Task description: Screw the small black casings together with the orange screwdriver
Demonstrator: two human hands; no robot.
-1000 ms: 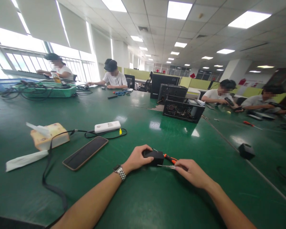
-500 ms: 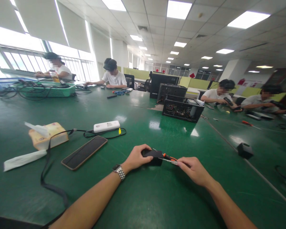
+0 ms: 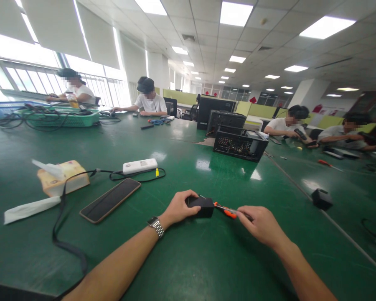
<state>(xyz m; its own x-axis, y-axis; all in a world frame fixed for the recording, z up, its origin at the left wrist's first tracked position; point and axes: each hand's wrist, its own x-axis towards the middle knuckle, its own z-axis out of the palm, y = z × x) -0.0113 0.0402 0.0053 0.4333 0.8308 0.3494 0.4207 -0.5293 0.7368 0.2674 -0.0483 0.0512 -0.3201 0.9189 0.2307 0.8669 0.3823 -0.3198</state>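
Note:
A small black box (image 3: 205,207) lies on the green table near the middle, and my left hand (image 3: 182,205) is closed round its left end. My right hand (image 3: 258,223) is closed on a thin metal tool (image 3: 229,208) that points left toward the box. Whether its tip touches the box cannot be made out. An orange-and-black screwdriver (image 3: 230,214) lies on the table between the box and my right hand, partly behind the thin tool.
A phone (image 3: 111,200), a tissue pack (image 3: 64,177) and a white power bank (image 3: 140,166) with a cable lie left. Another black block (image 3: 322,198) sits right. Open computer cases (image 3: 240,144) stand farther back. Several people sit round the table.
My right hand has moved slightly right with the thin tool, which has drawn back from the black box. The box's top looks lower and flatter, and my left hand has kept its place.

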